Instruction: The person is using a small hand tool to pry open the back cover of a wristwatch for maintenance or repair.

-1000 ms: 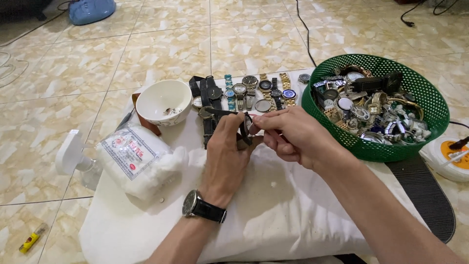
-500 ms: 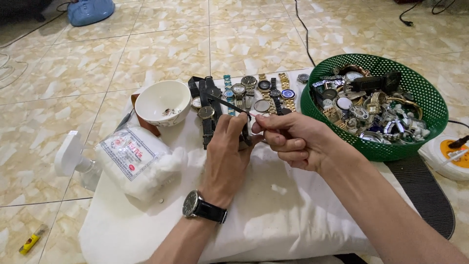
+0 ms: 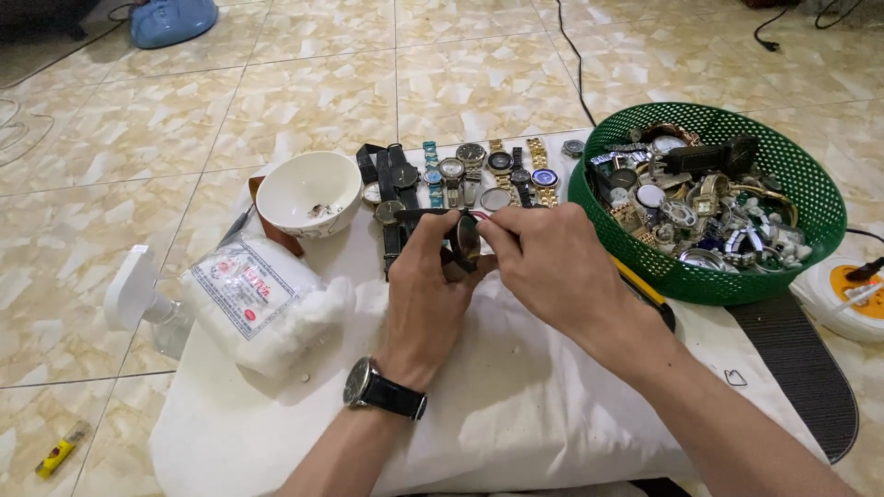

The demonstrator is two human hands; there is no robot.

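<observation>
My left hand (image 3: 425,293) grips a dark-strapped wristwatch (image 3: 463,237) over a white cloth (image 3: 516,405), its round face tilted up. My right hand (image 3: 552,267) pinches at the right edge of the watch case, fingertips closed on it. What sits between those fingertips is too small to tell. A black wristwatch is on my left wrist (image 3: 382,391). Just beyond my hands lies a row of several watches (image 3: 470,170) with metal and dark straps.
A green mesh basket (image 3: 810,198) full of watches and parts stands at the right. A white bowl (image 3: 308,191) and a bag of cotton wool (image 3: 253,299) lie at the left, beside a clear spray bottle (image 3: 138,299). A black mat (image 3: 796,364) and a power strip (image 3: 852,294) lie at the far right.
My hands have drawn slightly toward me with the watch. A thin dark tool that stuck out to the left half a second ago is out of sight now.
</observation>
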